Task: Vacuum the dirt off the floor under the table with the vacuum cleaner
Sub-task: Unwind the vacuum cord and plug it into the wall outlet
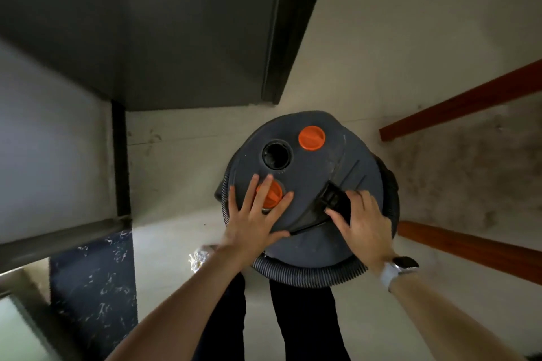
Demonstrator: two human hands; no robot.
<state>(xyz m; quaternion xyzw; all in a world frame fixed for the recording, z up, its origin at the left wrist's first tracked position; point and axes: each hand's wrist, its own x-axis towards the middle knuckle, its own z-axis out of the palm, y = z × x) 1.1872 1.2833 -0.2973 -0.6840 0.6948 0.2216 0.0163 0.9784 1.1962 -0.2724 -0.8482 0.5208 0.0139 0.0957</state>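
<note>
A round dark grey vacuum cleaner (316, 173) stands on the floor right in front of my legs. Its lid carries an orange cap (311, 138), an open black port (276, 154) and a second orange knob (274, 192). My left hand (255, 214) lies flat with spread fingers on the lid, over that second knob. My right hand (362, 228) curls its fingers round the black handle piece (335, 201) on the lid's right side. A ribbed grey hose (308, 272) is coiled round the body.
A dark table top (146, 23) reaches over the floor at upper left, with a black leg (120, 155). Two red-brown wooden bars (457, 108) lie at the right. A crumpled foil scrap (199, 258) sits on the pale floor near my left wrist. A dark speckled panel (93, 287) stands at lower left.
</note>
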